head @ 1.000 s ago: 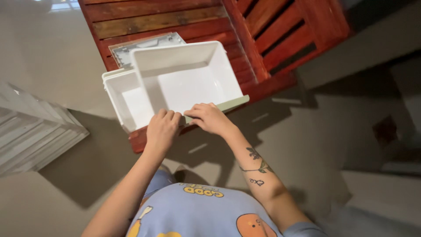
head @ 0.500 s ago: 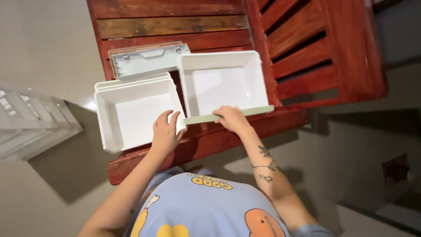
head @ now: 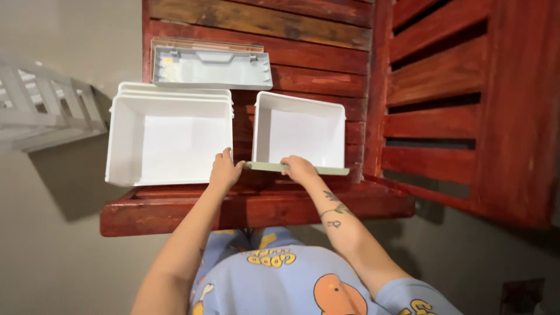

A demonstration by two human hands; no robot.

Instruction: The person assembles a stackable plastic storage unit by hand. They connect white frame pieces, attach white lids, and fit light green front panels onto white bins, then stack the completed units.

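Hands grip a small white drawer point(head: 298, 135) by its green front edge on a red wooden bench point(head: 256, 210): left hand point(head: 224, 171) at 9 o'clock, right hand point(head: 299, 169) at 6, fingers clamped. Larger white drawers point(head: 169, 140) sit just beside, at 9 o'clock.

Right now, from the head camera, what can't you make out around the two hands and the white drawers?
- Right hand: fingertips hidden over the small drawer's green front edge; its grip can't be judged.
- Left hand: palm side hidden, so contact with the stacked white bins is uncertain.
- How many bins are nested: only rims show.
- Grey lid: underside and what lies beneath are hidden.
- White rack: cut off by the left edge.
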